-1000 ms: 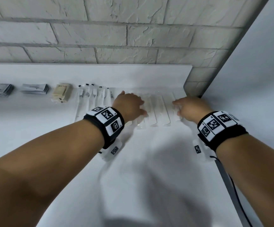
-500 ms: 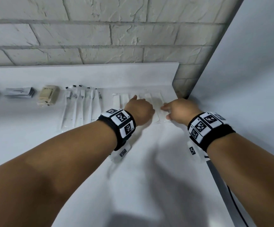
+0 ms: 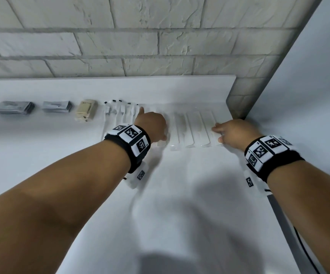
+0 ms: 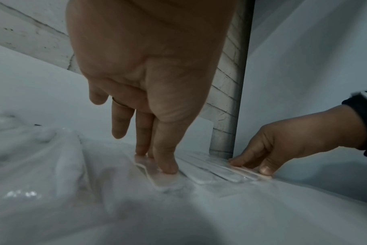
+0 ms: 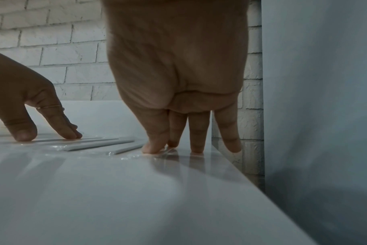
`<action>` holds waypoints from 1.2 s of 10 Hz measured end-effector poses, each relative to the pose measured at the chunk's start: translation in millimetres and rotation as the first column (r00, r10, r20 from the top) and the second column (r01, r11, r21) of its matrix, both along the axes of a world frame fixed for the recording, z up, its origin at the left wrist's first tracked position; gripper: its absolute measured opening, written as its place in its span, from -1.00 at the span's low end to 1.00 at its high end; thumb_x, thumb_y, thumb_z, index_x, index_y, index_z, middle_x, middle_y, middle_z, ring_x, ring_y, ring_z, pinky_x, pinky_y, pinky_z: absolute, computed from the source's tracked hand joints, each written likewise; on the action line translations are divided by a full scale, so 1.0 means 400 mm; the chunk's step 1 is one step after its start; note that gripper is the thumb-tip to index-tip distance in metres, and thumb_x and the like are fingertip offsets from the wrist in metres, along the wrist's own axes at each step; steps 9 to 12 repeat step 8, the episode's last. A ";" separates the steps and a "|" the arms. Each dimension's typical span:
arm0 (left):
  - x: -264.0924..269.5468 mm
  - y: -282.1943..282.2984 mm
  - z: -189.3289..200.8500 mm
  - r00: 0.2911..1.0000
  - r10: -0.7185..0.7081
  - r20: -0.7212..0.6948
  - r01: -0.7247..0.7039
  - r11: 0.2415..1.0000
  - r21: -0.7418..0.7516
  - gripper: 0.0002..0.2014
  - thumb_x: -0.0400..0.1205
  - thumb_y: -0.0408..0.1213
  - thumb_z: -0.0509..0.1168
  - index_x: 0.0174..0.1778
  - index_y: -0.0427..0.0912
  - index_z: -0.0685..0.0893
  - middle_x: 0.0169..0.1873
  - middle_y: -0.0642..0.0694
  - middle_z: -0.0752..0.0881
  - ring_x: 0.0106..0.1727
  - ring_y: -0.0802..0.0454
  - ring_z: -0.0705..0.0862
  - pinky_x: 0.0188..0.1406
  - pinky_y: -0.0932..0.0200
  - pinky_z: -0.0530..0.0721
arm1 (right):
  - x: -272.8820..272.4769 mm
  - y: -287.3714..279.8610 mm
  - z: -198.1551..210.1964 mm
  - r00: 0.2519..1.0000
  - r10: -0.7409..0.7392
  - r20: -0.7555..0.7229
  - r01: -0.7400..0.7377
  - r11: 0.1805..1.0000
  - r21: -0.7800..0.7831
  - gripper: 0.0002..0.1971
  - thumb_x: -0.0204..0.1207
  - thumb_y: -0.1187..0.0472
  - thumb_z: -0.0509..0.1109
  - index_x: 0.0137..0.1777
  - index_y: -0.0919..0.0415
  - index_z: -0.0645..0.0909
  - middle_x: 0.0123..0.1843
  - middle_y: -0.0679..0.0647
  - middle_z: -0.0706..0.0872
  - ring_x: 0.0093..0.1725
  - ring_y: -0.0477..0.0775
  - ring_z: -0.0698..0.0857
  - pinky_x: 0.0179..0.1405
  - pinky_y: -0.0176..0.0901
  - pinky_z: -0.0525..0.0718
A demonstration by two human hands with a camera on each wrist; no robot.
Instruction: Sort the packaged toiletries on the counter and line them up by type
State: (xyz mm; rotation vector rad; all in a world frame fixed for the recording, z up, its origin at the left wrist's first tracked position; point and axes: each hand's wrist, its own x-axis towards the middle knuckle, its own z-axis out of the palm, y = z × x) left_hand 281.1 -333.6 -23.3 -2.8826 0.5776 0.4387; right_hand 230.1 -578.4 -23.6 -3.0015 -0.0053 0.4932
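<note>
You've got two hands on the bench: left hand, right hand. Two stacks of grey sachets. One beige box. About five wrapped toothbrushes, partly hidden and blurred. About five flat clear-wrapped white sticks; the exact count is unclear.

Along the back edge of the white counter the packaged toiletries lie flat in one row: two stacks of grey sachets at left, a beige boxed item, clear-wrapped toothbrushes, then clear-wrapped white combs side by side toward the right corner.
</note>
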 end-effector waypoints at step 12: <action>-0.111 0.094 0.042 0.990 0.103 0.098 -0.054 0.909 -0.414 -0.58 0.67 0.09 0.19 0.45 0.12 0.56 0.46 0.08 0.53 0.48 0.06 0.46 0.42 0.14 0.38 | -0.092 -0.062 -0.031 0.984 -0.179 0.007 0.174 0.967 0.187 -0.50 0.61 0.12 0.31 0.56 0.07 0.43 0.59 0.01 0.46 0.56 0.05 0.43 0.52 -0.14 0.32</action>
